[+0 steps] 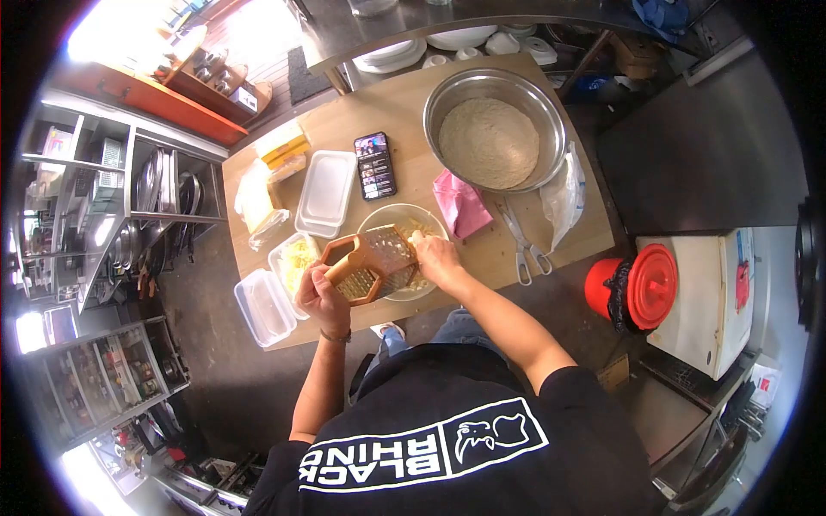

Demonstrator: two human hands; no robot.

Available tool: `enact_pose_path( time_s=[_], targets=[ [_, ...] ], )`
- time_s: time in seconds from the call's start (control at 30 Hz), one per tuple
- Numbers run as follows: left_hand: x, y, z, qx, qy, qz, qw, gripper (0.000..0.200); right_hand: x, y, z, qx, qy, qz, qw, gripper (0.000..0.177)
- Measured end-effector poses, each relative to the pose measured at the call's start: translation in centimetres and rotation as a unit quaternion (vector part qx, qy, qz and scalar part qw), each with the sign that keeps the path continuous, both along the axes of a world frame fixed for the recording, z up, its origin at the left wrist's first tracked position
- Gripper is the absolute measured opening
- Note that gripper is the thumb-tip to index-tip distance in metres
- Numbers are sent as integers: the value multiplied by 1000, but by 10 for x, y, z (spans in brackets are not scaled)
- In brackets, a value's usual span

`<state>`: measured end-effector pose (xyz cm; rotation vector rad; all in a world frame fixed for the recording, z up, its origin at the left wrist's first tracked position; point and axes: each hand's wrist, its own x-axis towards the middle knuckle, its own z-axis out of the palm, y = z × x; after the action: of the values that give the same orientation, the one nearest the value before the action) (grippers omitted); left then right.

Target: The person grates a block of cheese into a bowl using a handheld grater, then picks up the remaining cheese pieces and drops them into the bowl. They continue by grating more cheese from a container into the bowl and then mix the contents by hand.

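My left hand [323, 303] is closed round the wooden end of a box grater [372, 262], which lies tilted over a clear bowl [428, 222]. My right hand [437, 258] is closed at the grater's right side, over the bowl; what its fingers hold is too small to make out. Pale shreds show in the bowl. Beside my left hand, a plastic container [295, 260] holds yellow grated shreds, and a clear lid or tray [265, 307] lies at the table's left front edge.
The wooden table [413, 125] bears a metal bowl of flour [490, 142], phone [375, 166], pink cloth [462, 204], scissors [521, 245], empty-looking container [327, 193], yellow block [281, 148] and plastic bag [564, 199]. A red lidded bin [651, 286] stands right.
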<state>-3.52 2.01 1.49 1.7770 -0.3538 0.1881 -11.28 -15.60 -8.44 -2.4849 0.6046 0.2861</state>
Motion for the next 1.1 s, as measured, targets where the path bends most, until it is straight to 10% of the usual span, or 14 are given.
enact_pose_path(
  time_s=[0.33,0.43,0.73,1.1],
  targets=[
    [-6,-6,-28,22,12,6,1000,30,-11,4,4,235,-294,-160,912,31],
    [-6,-14,-32,42,-34,-10,999,29,-8,9,8,351,-273,-170,879,30],
    [-6,-18,-30,61,-13,-50,997,24,8,24,41,226,-340,-133,903,24],
    [-9,-24,-18,78,-4,-55,995,21,27,12,-71,319,-197,-148,915,33]
  ],
)
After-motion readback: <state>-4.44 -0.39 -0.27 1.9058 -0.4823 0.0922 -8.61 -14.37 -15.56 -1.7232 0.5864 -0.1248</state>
